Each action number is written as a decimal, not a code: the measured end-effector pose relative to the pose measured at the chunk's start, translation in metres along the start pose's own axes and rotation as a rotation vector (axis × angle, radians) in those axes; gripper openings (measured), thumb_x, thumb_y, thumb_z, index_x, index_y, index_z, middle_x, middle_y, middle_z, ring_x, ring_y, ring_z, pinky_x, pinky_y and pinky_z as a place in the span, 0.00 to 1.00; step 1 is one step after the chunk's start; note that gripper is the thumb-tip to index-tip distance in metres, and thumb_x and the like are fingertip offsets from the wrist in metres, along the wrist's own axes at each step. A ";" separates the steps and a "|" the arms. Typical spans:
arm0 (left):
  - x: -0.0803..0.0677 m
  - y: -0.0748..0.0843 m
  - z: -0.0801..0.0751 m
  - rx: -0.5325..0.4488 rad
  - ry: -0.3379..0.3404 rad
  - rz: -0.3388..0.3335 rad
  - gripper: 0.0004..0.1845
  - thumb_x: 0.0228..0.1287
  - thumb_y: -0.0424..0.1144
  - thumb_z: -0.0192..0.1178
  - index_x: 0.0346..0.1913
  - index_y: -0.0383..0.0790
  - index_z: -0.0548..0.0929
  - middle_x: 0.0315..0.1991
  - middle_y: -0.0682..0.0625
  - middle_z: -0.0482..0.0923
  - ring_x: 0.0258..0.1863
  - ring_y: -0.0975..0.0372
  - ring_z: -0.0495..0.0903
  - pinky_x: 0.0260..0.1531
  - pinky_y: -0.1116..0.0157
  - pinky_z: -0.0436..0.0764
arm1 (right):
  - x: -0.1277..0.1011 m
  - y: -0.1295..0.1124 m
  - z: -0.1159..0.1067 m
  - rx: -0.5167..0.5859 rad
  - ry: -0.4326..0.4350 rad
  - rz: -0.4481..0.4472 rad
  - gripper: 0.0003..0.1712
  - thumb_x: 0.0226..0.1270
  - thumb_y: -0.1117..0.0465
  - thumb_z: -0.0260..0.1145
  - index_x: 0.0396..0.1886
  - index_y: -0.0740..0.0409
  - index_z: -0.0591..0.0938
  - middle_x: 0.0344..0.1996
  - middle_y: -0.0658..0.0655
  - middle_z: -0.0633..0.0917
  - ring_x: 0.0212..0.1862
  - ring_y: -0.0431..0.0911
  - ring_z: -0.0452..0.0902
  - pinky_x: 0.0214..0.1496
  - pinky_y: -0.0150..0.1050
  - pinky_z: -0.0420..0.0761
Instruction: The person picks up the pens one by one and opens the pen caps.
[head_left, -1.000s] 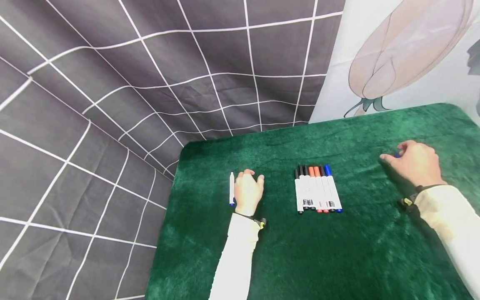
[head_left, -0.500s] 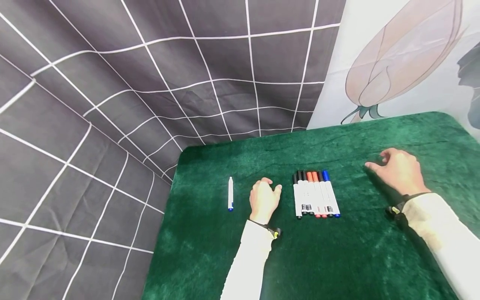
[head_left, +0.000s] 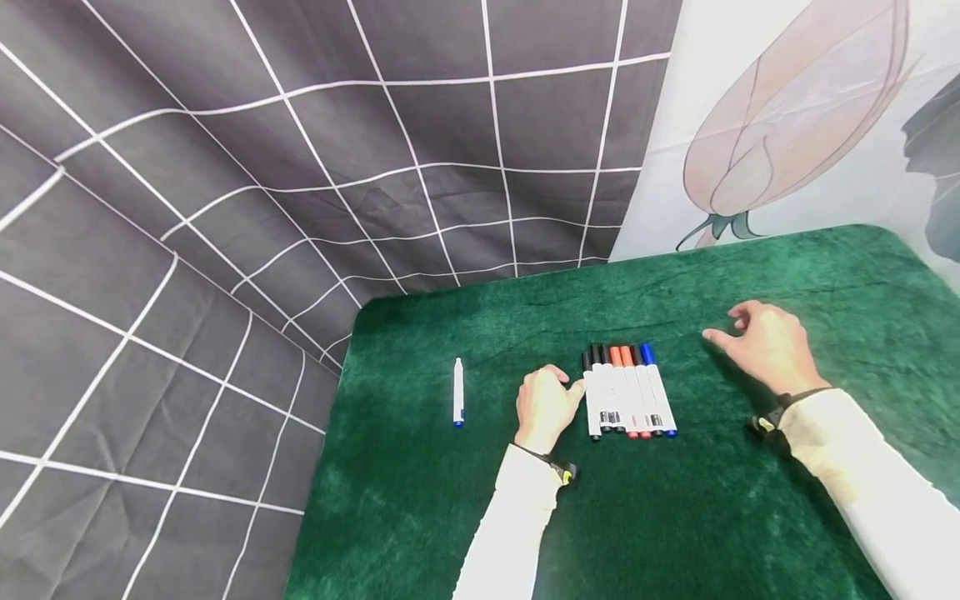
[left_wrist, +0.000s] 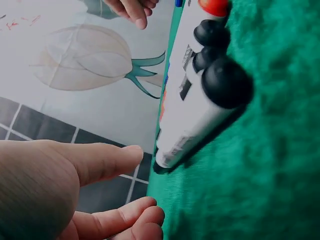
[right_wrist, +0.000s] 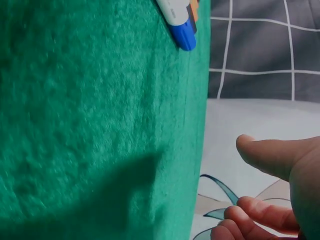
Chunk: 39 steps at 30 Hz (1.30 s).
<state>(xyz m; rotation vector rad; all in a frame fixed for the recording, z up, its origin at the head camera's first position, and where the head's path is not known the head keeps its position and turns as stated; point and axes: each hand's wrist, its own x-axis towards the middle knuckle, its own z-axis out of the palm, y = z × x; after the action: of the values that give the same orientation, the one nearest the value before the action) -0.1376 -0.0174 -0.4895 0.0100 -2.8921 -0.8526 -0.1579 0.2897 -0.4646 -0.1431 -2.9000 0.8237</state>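
My left hand (head_left: 547, 406) hovers just left of a side-by-side row of markers (head_left: 628, 396), its thumb tip right at the nearest black-capped one in the head view. The left wrist view shows the thumb (left_wrist: 107, 161) and fingers apart, with nothing between them, close to the black marker ends (left_wrist: 227, 82). On the right, my right hand (head_left: 772, 346) hangs over the cloth, fingers loosely bent, thumb (right_wrist: 265, 155) apart from them and nothing visible in the gap. The row's blue cap (right_wrist: 185, 37) lies ahead of it. A lone uncapped white marker with a blue end (head_left: 458, 396) lies at the left.
A green plush cloth (head_left: 615, 517) covers the table. Behind it hangs a dark grey gridded curtain (head_left: 442, 125), with a white sheet bearing a flower print (head_left: 738, 179) beside it.
My left hand has moved right, from beside the lone marker to the row. My right hand has moved left toward the row; the blue thing seen at its fingers earlier no longer shows.
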 end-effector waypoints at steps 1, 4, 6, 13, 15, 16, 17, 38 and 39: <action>-0.001 -0.001 0.001 -0.001 0.000 -0.002 0.12 0.53 0.50 0.73 0.30 0.44 0.87 0.29 0.51 0.86 0.30 0.53 0.86 0.28 0.59 0.80 | -0.001 -0.001 0.001 0.004 -0.001 -0.002 0.34 0.66 0.47 0.69 0.52 0.76 0.76 0.40 0.73 0.79 0.40 0.67 0.75 0.41 0.63 0.71; -0.004 -0.003 0.006 -0.004 -0.006 -0.014 0.12 0.53 0.50 0.72 0.29 0.45 0.87 0.28 0.52 0.86 0.29 0.54 0.86 0.27 0.60 0.79 | -0.003 -0.003 0.005 0.011 -0.002 -0.008 0.34 0.66 0.48 0.70 0.51 0.76 0.76 0.39 0.73 0.79 0.39 0.66 0.75 0.41 0.62 0.71; -0.005 -0.003 0.007 -0.007 -0.009 -0.015 0.11 0.54 0.50 0.71 0.29 0.45 0.87 0.28 0.52 0.86 0.30 0.54 0.86 0.27 0.60 0.79 | -0.003 -0.005 0.008 0.014 0.002 -0.012 0.33 0.66 0.48 0.70 0.51 0.76 0.77 0.39 0.73 0.79 0.39 0.65 0.75 0.42 0.62 0.71; -0.004 0.002 0.007 0.002 -0.070 -0.032 0.11 0.54 0.50 0.70 0.27 0.47 0.88 0.27 0.54 0.86 0.29 0.56 0.85 0.27 0.59 0.78 | -0.003 -0.010 0.015 0.018 0.011 -0.025 0.33 0.64 0.47 0.71 0.50 0.75 0.77 0.37 0.71 0.80 0.38 0.63 0.76 0.39 0.60 0.72; -0.004 0.003 0.008 0.001 -0.090 -0.041 0.10 0.53 0.50 0.70 0.26 0.48 0.88 0.26 0.55 0.85 0.29 0.57 0.84 0.26 0.60 0.77 | -0.003 -0.011 0.017 0.017 0.016 -0.030 0.32 0.64 0.48 0.72 0.49 0.74 0.78 0.37 0.70 0.80 0.37 0.63 0.76 0.39 0.59 0.72; -0.004 0.004 0.009 0.002 -0.098 -0.045 0.10 0.53 0.50 0.70 0.25 0.49 0.87 0.25 0.55 0.85 0.29 0.57 0.84 0.26 0.60 0.77 | -0.003 -0.012 0.018 0.018 0.019 -0.032 0.32 0.63 0.48 0.72 0.49 0.74 0.78 0.36 0.70 0.80 0.37 0.63 0.76 0.39 0.59 0.73; -0.003 0.004 0.009 0.004 -0.105 -0.050 0.10 0.53 0.50 0.70 0.24 0.49 0.87 0.25 0.56 0.85 0.28 0.57 0.84 0.26 0.60 0.77 | -0.003 -0.012 0.019 0.020 0.018 -0.033 0.32 0.63 0.48 0.72 0.49 0.74 0.78 0.37 0.70 0.80 0.38 0.63 0.76 0.39 0.59 0.73; -0.001 0.003 0.014 -0.094 -0.141 -0.128 0.19 0.54 0.49 0.70 0.10 0.50 0.78 0.10 0.61 0.69 0.16 0.64 0.71 0.19 0.63 0.68 | -0.010 -0.039 0.034 0.085 -0.014 -0.056 0.30 0.63 0.49 0.72 0.50 0.72 0.79 0.37 0.68 0.81 0.37 0.59 0.76 0.39 0.56 0.73; -0.001 0.003 0.013 -0.102 -0.140 -0.125 0.19 0.53 0.49 0.70 0.10 0.50 0.78 0.10 0.61 0.69 0.16 0.65 0.71 0.20 0.63 0.69 | -0.010 -0.039 0.035 0.091 -0.012 -0.060 0.29 0.63 0.49 0.73 0.50 0.72 0.80 0.37 0.68 0.81 0.37 0.59 0.75 0.39 0.56 0.73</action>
<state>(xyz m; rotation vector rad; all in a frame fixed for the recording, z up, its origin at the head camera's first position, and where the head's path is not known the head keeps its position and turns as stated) -0.1382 -0.0077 -0.4991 0.1273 -2.9994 -1.0630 -0.1548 0.2372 -0.4743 -0.0422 -2.8559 0.9467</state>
